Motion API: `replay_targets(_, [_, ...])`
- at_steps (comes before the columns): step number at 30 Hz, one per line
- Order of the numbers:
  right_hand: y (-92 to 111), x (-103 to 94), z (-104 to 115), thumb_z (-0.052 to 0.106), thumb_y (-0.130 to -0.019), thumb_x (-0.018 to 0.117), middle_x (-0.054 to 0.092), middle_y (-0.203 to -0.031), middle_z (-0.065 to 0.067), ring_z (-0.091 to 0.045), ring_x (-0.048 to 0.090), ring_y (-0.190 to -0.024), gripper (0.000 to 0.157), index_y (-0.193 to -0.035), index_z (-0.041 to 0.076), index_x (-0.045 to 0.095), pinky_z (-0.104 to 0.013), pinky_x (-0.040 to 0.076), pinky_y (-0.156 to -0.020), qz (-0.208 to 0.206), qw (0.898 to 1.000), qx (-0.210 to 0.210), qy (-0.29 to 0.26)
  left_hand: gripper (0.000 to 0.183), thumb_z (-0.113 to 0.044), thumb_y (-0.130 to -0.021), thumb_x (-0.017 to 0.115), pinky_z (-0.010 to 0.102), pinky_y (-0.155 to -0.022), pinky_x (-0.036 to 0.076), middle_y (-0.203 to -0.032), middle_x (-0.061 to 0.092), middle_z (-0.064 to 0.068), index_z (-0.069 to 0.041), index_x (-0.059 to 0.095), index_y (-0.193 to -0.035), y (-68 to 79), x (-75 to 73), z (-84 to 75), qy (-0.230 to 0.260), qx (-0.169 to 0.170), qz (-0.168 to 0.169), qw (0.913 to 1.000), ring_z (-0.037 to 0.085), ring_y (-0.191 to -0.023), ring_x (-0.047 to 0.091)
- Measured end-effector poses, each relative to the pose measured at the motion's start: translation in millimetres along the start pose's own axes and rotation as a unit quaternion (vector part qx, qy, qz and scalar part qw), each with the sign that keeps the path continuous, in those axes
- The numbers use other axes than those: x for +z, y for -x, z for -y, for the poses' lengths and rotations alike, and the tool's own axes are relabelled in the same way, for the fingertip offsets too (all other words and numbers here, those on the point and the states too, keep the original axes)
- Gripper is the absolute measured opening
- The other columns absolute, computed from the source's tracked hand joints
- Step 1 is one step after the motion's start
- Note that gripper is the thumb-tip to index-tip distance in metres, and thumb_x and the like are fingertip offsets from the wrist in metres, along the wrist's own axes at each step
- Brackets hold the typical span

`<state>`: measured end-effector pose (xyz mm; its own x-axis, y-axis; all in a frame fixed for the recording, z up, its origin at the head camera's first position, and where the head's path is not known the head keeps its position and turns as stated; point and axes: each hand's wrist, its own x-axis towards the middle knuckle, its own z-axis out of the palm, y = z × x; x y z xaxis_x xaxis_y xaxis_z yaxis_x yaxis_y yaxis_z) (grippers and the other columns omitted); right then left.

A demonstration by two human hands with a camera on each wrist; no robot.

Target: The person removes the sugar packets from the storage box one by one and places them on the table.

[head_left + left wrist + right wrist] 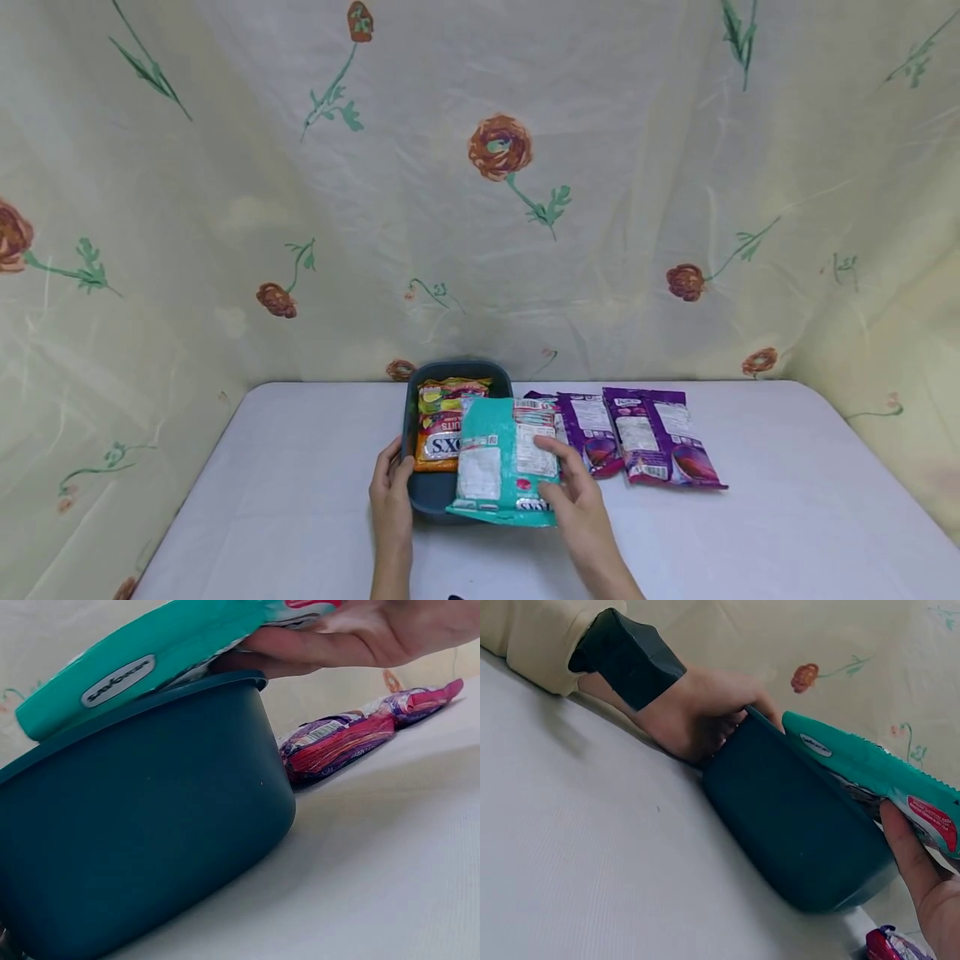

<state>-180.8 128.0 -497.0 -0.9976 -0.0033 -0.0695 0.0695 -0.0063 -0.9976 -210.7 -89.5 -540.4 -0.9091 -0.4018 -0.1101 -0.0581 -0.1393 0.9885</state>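
A dark blue plastic bin [433, 493] stands on the table, its left wall and rim gripped by my left hand [392, 496]. My right hand [576, 504] holds a teal candy bag [486, 450] by its right side, thumb and fingers on it. The bag lies tilted over the bin's right part, above the rim in the left wrist view, and hides that part of the inside. Inside the bin, on the left, lies an orange and yellow candy bag [435, 433] with fruit pictures. In the right wrist view the left hand [697, 712] holds the bin's rim.
To the right of the bin lie purple bags: one [588, 421] partly behind the teal bag and another [663, 437] farther right. A white cloth covers the table [300, 500]. Behind it hangs a flowered curtain [600, 317]. A small dark object [455, 597] shows at the bottom edge.
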Motion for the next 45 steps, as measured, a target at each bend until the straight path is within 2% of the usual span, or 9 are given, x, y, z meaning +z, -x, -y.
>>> replay_targets(9, [2,-11.5,-4,0.000,-0.089,0.045,0.030,-0.152,-0.001,-0.020,0.043,-0.123,0.055,-0.134,0.031,0.045,-0.020,0.051,-0.084,0.002,1.000,0.017,0.001,0.043,-0.020,-0.095,0.045,0.049,-0.115,0.026,-0.147,0.040,0.015,-0.009,0.047,-0.136,1.3,-0.6,-1.7,-0.004,0.001,-0.006,1.0000,0.030,-0.139,0.034])
replay_targets(19, [5,-27.5,-12,-0.002,-0.088,0.042,0.032,-0.148,0.003,-0.010,0.056,-0.104,0.056,-0.137,0.024,0.041,-0.026,0.056,-0.076,0.005,0.998,0.029,-0.049,0.041,-0.019,-0.095,0.046,0.047,-0.116,0.026,-0.146,0.042,0.013,-0.011,0.048,-0.135,-0.8,0.5,0.4,-0.002,0.001,-0.003,1.0000,0.028,-0.139,0.035])
replay_targets(23, [5,-35.5,-16,-0.002,-0.087,0.043,0.030,-0.150,0.004,-0.008,0.052,-0.107,0.057,-0.139,0.021,0.039,-0.024,0.054,-0.077,0.003,0.999,0.023,-0.045,0.042,-0.019,-0.095,0.046,0.049,-0.116,0.026,-0.147,0.041,0.014,-0.010,0.048,-0.136,-0.1,0.7,-0.9,-0.006,0.000,-0.005,1.0000,0.029,-0.139,0.034])
replay_targets(28, [7,-46.2,-21,-0.003,-0.087,0.042,0.028,-0.151,0.002,-0.003,0.043,-0.116,0.057,-0.140,0.016,0.036,-0.016,0.049,-0.084,0.003,1.000,0.001,-0.029,0.043,-0.020,-0.094,0.046,0.049,-0.115,0.026,-0.147,0.041,0.013,-0.011,0.048,-0.136,0.6,1.9,-2.1,-0.007,-0.005,-0.007,0.9999,0.029,-0.139,0.034])
replay_targets(35, [11,-58.8,-28,-0.005,-0.086,0.041,0.040,-0.139,0.007,-0.002,0.050,-0.107,0.057,-0.140,0.012,0.035,-0.017,0.051,-0.081,-0.011,0.999,0.000,-0.031,0.042,-0.020,-0.094,0.046,0.049,-0.115,0.026,-0.147,0.041,0.014,-0.011,0.048,-0.136,0.1,1.0,-2.1,-0.008,-0.006,-0.007,0.9999,0.029,-0.139,0.035])
replay_targets(45, [14,-70.1,-34,-0.008,-0.084,0.039,0.041,-0.136,0.008,0.000,0.048,-0.108,0.057,-0.139,0.005,0.034,-0.014,0.049,-0.083,-0.018,0.999,-0.030,-0.028,0.043,-0.021,-0.094,0.046,0.049,-0.115,0.027,-0.147,0.040,0.013,-0.012,0.048,-0.136,-1.6,1.7,-1.5,-0.016,-0.016,-0.010,0.9997,0.029,-0.139,0.034])
